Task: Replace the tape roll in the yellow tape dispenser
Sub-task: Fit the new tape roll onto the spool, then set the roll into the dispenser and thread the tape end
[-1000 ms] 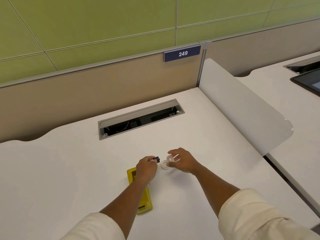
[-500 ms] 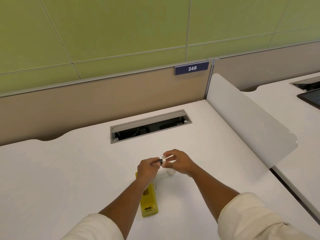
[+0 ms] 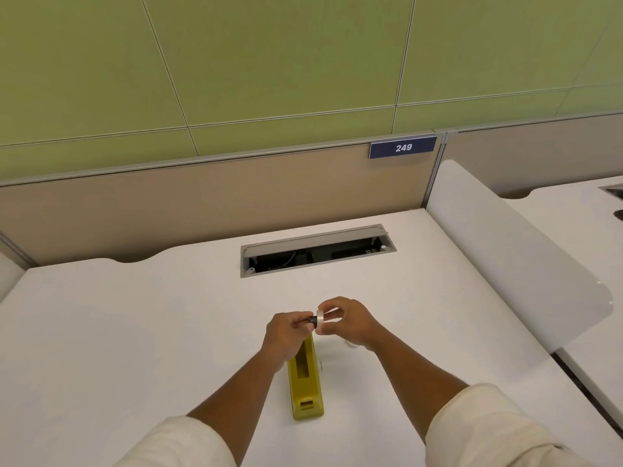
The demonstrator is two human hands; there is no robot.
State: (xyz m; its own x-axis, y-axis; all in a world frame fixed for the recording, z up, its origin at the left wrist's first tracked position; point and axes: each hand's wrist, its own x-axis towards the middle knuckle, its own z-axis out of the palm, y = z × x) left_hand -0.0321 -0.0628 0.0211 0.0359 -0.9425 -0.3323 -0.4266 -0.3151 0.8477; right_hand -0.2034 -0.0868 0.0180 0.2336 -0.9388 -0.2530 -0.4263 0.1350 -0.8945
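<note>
Head view looks down over both of my forearms, cream sleeves pushed up, meeting above a white tabletop (image 3: 135, 332). My left hand (image 3: 286, 335) is closed in a pinch around a small black spindle (image 3: 313, 320), holding it by its near end so the dark tip points to the right. My right hand (image 3: 347, 323) is curled around a small tape roll (image 3: 322, 319), fingers over the top and thumb beneath, and the roll's face sits right against the spindle tip; I cannot tell whether the spindle has entered the core. Both pieces are held clear of the surface, just above the far end of the yellow tape dispenser (image 3: 305, 382).

That dispenser lies on the tabletop between my wrists, its long axis running toward me, the open roll well showing as a dark slot and a small rectangular opening near the closer end. Something small and pale (image 3: 352, 345) peeks out just under my right wrist on the surface; it is too hidden to identify.

Farther back, a grey cable tray (image 3: 317, 252) is set into the tabletop with its lid raised, dark wiring visible inside. A blue plate reading 249 (image 3: 403, 147) is fixed to the beige partition
</note>
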